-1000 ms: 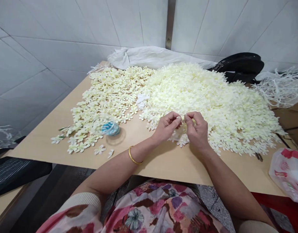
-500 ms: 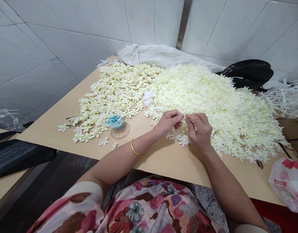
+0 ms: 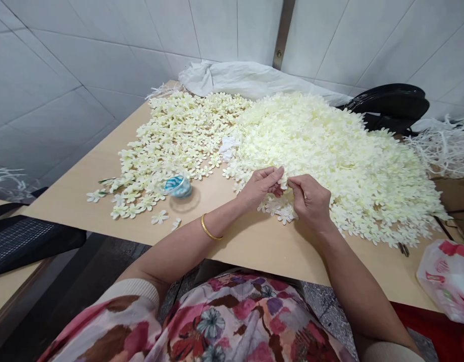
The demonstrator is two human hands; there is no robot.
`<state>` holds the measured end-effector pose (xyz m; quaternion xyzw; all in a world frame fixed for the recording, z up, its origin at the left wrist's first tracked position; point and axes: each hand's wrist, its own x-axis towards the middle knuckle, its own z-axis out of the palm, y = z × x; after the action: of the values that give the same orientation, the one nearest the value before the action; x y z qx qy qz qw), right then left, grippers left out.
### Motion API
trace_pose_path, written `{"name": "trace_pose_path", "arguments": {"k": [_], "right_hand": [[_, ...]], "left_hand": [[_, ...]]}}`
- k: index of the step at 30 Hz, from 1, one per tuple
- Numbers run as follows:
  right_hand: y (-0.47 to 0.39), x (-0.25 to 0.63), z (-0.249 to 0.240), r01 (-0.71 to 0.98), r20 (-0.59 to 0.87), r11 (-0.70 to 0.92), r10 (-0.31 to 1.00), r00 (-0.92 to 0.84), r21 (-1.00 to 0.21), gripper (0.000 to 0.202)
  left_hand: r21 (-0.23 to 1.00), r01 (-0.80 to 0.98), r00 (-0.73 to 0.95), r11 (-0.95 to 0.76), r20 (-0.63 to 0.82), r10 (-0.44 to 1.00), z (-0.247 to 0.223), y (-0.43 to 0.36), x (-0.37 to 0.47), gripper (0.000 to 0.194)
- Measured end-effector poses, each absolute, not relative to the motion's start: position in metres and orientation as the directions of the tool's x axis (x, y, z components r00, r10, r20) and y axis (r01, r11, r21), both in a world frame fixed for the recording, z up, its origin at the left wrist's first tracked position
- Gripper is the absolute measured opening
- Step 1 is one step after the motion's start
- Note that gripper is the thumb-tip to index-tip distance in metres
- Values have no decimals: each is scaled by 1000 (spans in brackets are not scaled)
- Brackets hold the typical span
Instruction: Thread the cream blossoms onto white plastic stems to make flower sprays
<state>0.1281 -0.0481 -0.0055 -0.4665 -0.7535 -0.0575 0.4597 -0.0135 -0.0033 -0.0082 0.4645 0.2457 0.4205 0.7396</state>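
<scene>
Close together over the front of a large heap of pale yellow artificial flowers (image 3: 300, 136), both my hands are at work. My left hand (image 3: 260, 188), with a gold bangle on its wrist, is closed, thumb raised, on a small pale artificial flower (image 3: 284, 184). The fingers of my right hand (image 3: 311, 201) pinch the same flower from the other side. Its details are partly hidden by the fingertips. Loose flowers (image 3: 284, 216) lie on the table just below the hands.
Left of the heap, more flowers (image 3: 171, 136) are spread over the wooden table (image 3: 99, 161). A clear cup (image 3: 178, 187) with blue-and-white contents stands near them. A plastic bag (image 3: 447, 279) sits at the right edge, with black round objects (image 3: 390, 103) and white strands (image 3: 443, 146) behind.
My left thumb has lifted off the flower's near edge, and the fingertips are slightly farther apart. The view has shifted a little.
</scene>
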Motion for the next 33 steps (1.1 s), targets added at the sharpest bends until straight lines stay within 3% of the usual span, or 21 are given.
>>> {"name": "trace_pose_path", "arguments": {"k": [5,11,16,19,22,26,30,33], "right_hand": [[-48,127,-7,785,748,523,653,-119,-332,16],[-51,127,0,649,586,423,809,43,-632,13],[-52,128,4,424,415,344,906,86,-838,15],[-49,131,1,202,302,279,949,94,-939,16],[-45,136,0,-52,224,231,969,107,-972,19],[-41,140,4,-200,205,227,971,123,-953,26],[-41,144,7,-217,219,257,958,183,-942,24],[-42,151,8,69,336,338,853,398,-939,17]], "left_hand": [[866,-408,572,289,-5,820,-7,-7,-13,38],[842,-415,605,344,-28,796,-7,-6,-12,34],[868,-398,582,296,-11,813,-7,-6,-13,29],[891,-373,554,259,-10,832,-9,-6,-13,26],[897,-362,522,254,-30,852,-10,-5,-13,25],[894,-349,509,279,-69,858,-7,-5,-12,26],[890,-341,520,302,-89,849,-4,-6,-12,25],[883,-356,524,306,-82,848,-4,-6,-12,24]]}}
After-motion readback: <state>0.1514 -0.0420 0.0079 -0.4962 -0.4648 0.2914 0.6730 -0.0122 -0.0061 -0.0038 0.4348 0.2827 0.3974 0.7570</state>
